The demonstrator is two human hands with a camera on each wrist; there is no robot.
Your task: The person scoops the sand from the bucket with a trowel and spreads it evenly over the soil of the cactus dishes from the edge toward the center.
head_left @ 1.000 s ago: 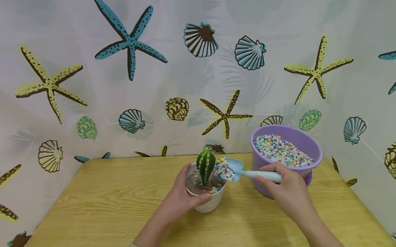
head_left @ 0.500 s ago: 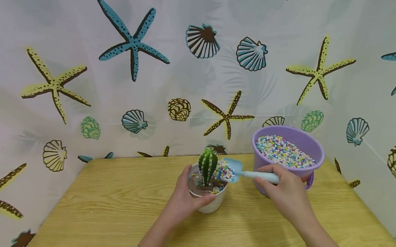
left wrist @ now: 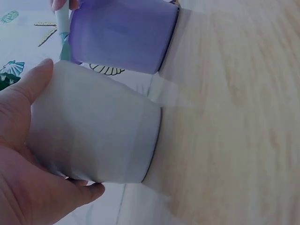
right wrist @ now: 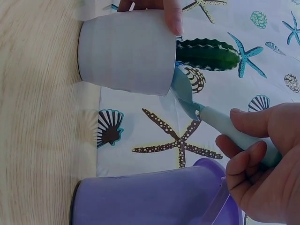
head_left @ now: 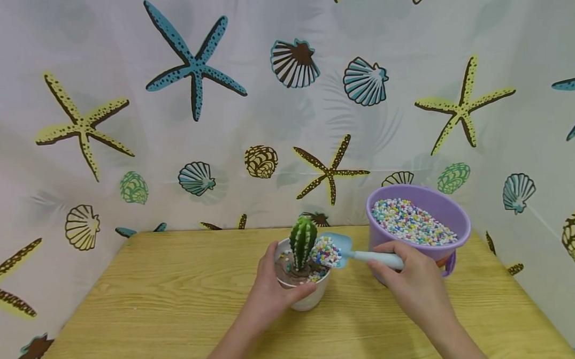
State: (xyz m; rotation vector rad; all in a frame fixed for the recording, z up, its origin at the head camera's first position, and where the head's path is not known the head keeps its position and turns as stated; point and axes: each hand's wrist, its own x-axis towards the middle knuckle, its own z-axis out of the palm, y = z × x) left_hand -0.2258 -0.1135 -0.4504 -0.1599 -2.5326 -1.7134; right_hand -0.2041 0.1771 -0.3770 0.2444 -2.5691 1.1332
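A white flower pot stands on the wooden table with a green ribbed cactus upright in brown soil. A few coloured beads lie on that soil. My left hand grips the pot, thumb across the near side and fingers round the left. In the left wrist view, the pot fills the middle. My right hand holds a light-blue trowel by its handle. Its blade, heaped with colourful beads, is at the pot's right rim, close beside the cactus.
A purple bucket partly filled with coloured beads stands to the right, just behind my right hand. The wooden table extends left and in front. Behind and at the sides hangs a curtain printed with starfish and shells.
The trowel has shifted slightly left, nearer to the cactus, with beads still on its blade. My left hand keeps its grip on the pot. The head view has shifted slightly.
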